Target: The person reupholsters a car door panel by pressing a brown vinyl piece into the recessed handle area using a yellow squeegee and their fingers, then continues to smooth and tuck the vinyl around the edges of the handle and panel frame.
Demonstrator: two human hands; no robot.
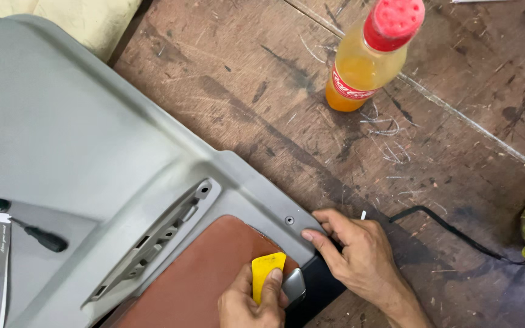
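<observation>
Bottle (369, 58) beyond panel (80, 140); left hand (253, 300) gripping yellow scraper (265, 270), right hand (356, 249) flat, holding nothing

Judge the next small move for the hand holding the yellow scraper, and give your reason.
Probably push the yellow scraper toward the edge of the brown covering. The left hand already presses it there, beside the grey panel, while the right hand steadies the panel's rim.

A grey door panel (86, 140) bears a reddish-brown insert (195, 279), beside a yellow scraper (265, 270) and an orange, red-capped bottle (366, 58).
</observation>
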